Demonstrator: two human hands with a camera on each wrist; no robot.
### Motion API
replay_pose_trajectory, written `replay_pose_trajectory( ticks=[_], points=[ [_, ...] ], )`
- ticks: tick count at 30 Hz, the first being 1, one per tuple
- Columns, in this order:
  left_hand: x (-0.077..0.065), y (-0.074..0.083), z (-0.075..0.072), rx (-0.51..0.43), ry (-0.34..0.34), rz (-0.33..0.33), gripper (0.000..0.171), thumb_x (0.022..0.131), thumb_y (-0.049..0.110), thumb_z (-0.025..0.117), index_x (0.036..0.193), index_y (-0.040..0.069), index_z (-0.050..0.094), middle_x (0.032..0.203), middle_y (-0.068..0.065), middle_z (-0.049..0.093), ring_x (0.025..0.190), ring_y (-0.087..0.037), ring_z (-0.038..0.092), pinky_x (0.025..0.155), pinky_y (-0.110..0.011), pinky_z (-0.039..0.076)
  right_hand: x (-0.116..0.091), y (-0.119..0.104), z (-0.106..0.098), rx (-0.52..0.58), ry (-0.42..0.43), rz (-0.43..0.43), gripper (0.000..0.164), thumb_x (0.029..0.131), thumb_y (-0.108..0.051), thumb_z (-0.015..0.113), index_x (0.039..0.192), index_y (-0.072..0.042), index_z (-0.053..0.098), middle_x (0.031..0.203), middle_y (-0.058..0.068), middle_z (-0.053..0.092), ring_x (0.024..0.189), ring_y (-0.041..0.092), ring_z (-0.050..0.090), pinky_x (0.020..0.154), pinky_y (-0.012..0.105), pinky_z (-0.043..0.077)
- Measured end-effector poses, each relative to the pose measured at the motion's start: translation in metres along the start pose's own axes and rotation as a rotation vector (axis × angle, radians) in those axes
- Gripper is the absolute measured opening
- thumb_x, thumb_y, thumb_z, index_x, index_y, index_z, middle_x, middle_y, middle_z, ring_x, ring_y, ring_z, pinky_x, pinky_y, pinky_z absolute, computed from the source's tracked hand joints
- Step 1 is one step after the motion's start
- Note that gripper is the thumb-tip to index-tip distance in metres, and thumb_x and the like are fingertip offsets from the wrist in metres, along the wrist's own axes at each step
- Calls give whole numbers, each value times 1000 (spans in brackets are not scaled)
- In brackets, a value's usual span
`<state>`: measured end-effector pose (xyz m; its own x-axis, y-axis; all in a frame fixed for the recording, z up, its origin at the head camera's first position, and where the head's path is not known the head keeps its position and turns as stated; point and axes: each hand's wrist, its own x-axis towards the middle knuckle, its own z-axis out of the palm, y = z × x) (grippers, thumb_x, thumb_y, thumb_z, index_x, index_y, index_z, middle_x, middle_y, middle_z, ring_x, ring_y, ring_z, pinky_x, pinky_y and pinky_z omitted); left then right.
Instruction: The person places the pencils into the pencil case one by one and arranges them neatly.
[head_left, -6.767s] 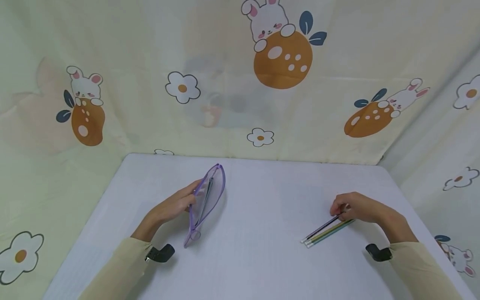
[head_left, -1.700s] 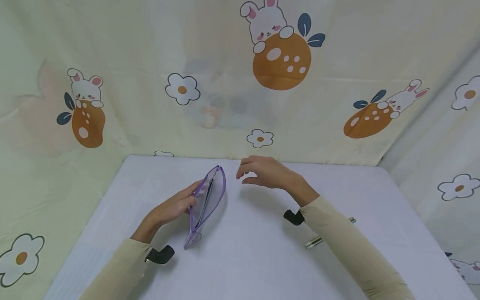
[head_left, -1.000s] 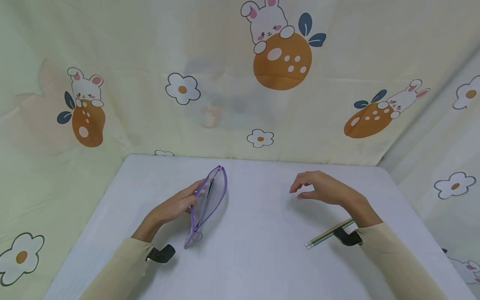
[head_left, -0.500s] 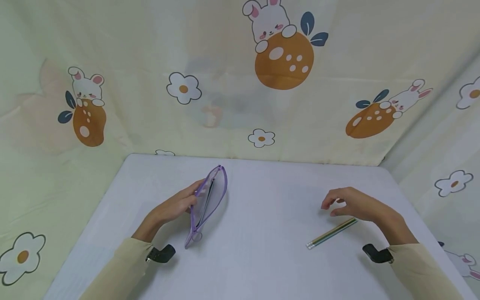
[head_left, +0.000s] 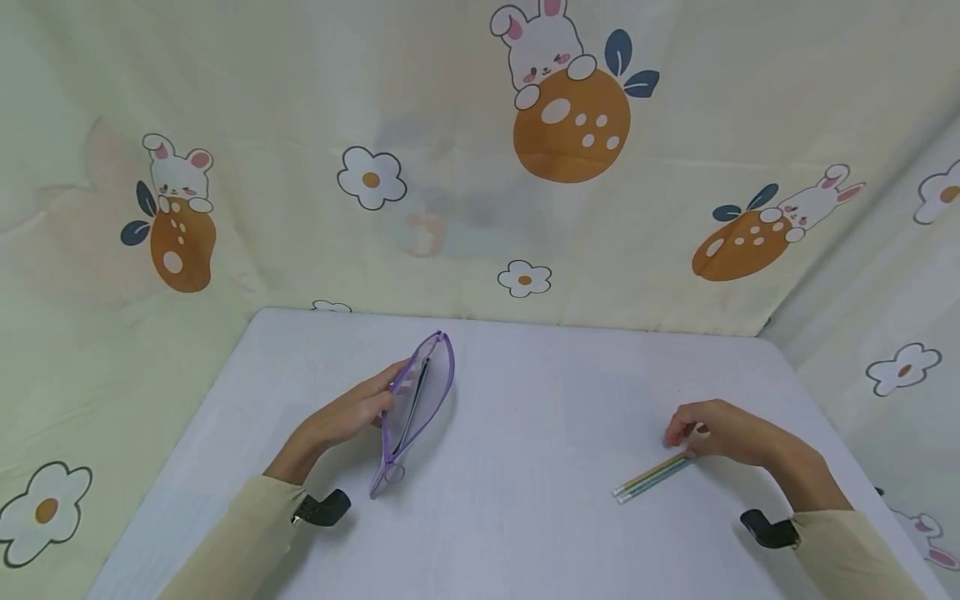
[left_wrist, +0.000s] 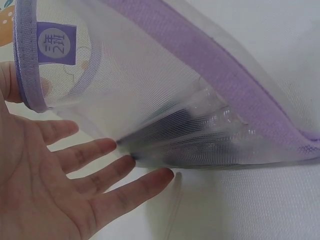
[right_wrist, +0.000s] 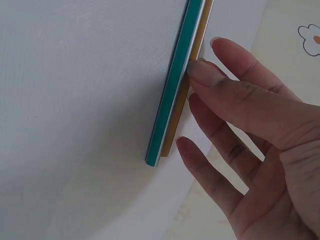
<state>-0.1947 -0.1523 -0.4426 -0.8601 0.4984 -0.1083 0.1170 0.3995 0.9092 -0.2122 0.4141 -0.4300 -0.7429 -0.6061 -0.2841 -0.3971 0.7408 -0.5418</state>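
My left hand holds a sheer mesh pouch with purple trim by its edge, its mouth spread wide. Through the mesh show dark pencils; the fingertips of that hand lie against the outside near them. On the right side of the table, a green pencil and a yellow pencil lie side by side, their pale ends pointing toward the front left. My right hand is over their far ends, fingers loosely bent. In the right wrist view its thumb tip overlaps the yellow pencil, the other fingers just beside it.
A white-covered table carries everything. Behind it hangs a cream curtain printed with rabbits and flowers. Each wrist bears a small black camera mount, the left one close above the tabletop.
A dark pencil beside the green and yellow ones is gone from the table. My right hand went over near the pouch, then came back right and down to the pencils. The left stayed put.
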Motion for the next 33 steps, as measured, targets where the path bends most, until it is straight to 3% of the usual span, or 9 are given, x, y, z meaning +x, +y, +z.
replay_pose_trajectory(
  ticks=[6, 16, 23, 28, 33],
  points=[
    [0, 1, 0, -2, 0, -4, 71, 97, 14, 36, 164, 10, 14, 169, -16, 16, 138, -39, 38, 94, -47, 51, -1, 2, 0, -11, 1, 21, 21, 85, -2, 76, 97, -19, 72, 97, -7, 69, 91, 11, 62, 77, 25, 54],
    [-1, 2, 1, 7, 5, -5, 71, 96, 14, 35, 164, 10, 15, 168, -17, 18, 137, -39, 39, 94, -48, 51, 5, 2, 6, -47, 60, -48, 28, 80, 9, 72, 87, -17, 68, 86, -3, 60, 82, 9, 56, 68, 25, 50],
    [0, 1, 1, -8, 0, -16, 72, 96, 13, 36, 164, 9, 13, 169, -17, 15, 139, -39, 37, 96, -51, 50, 14, -4, 10, -103, 31, 27, 30, 76, 7, 72, 85, -21, 63, 85, -5, 54, 83, 11, 51, 68, 23, 45],
    [0, 0, 1, -21, -8, -9, 72, 96, 12, 36, 164, 11, 13, 168, -16, 17, 137, -38, 38, 94, -48, 50, 17, -8, 11, -185, 21, 65, 31, 76, 5, 73, 83, -23, 61, 83, -7, 52, 81, 11, 50, 68, 24, 42],
    [0, 0, 0, -7, 0, -2, 72, 96, 12, 36, 164, 9, 13, 168, -17, 16, 137, -38, 38, 94, -48, 51, 23, -12, 8, -283, 32, 40, 33, 76, 4, 73, 82, -25, 59, 81, -9, 51, 79, 10, 49, 68, 25, 41]
  ],
)
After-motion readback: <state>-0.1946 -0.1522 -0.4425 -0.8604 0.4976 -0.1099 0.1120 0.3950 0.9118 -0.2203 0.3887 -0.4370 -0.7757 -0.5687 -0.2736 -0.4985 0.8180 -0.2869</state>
